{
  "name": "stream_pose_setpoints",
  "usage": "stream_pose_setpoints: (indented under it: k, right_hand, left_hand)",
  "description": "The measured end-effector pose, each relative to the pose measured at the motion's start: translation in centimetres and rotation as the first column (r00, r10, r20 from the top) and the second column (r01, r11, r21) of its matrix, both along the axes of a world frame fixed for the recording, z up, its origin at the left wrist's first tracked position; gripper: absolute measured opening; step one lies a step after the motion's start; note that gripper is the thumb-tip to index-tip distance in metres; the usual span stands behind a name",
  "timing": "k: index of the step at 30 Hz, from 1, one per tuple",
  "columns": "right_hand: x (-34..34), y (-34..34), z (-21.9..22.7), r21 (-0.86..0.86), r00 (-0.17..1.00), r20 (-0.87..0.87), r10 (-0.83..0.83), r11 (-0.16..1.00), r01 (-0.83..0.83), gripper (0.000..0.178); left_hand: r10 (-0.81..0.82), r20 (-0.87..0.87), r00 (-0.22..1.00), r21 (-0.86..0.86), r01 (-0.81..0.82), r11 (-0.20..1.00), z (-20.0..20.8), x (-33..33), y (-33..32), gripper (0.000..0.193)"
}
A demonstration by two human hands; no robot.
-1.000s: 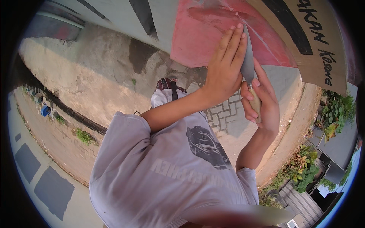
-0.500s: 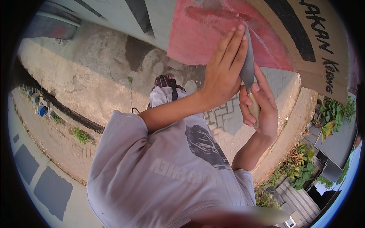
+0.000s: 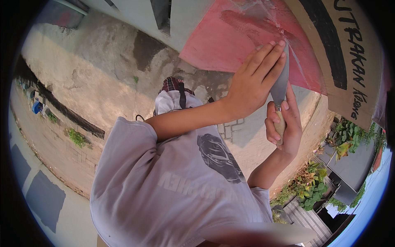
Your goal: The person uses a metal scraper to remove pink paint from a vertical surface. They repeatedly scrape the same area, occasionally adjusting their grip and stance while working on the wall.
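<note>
My right hand point(image 3: 288, 123) is closed around the pale wooden handle of a trowel point(image 3: 281, 84). The trowel's grey metal blade points up toward a red painted panel point(image 3: 205, 45), its tip near a whitish streak on that surface. My left hand point(image 3: 255, 80) is stretched flat with its fingers together. Those fingers lie along the blade's left edge, the fingertips close to its tip. Whether they press on the metal or on the red surface cannot be made out. The blade's left side is partly hidden by the fingers.
Brown cardboard point(image 3: 349, 61) with black lettering adjoins the red surface at upper right. A pale wall point(image 3: 177, 24) stands behind. Worn concrete ground point(image 3: 98, 66) spreads on the left, with a gutter point(image 3: 61, 105) beyond. Leafy plants point(image 3: 349, 136) grow at the right.
The whole view has shifted, and both hands with the trowel now appear a little lower and farther right. Their grip and the blade's place near the streak look much the same.
</note>
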State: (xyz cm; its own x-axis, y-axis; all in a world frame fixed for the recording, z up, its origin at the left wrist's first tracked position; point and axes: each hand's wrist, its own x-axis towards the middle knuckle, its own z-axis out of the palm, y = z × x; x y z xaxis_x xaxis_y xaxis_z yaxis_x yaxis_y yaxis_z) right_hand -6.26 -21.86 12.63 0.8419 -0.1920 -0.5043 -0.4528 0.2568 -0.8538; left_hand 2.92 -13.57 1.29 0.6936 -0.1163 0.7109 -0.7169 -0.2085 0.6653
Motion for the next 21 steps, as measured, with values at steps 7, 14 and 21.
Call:
stream_pose_setpoints:
  k: [7,14,21]
  right_hand:
    - [-0.8,0.1,0.2,-0.025,0.998,-0.048,-0.034,0.999,0.033,0.064]
    - [-0.6,-0.6,0.3,-0.013,1.000,-0.014,0.005,1.000,-0.005,0.063]
    - [-0.1,-0.5,0.3,0.090,1.000,-0.025,0.001,0.996,0.001,0.061]
  left_hand:
    - [-0.015,-0.009,1.000,-0.038,0.015,0.999,0.2,-0.4,0.0,0.055]
    - [-0.053,-0.042,0.998,-0.108,0.048,0.993,0.3,0.2,0.3,0.054]
    - [0.024,0.028,0.999,-0.044,-0.023,0.999,0.4,1.2,0.9,0.050]
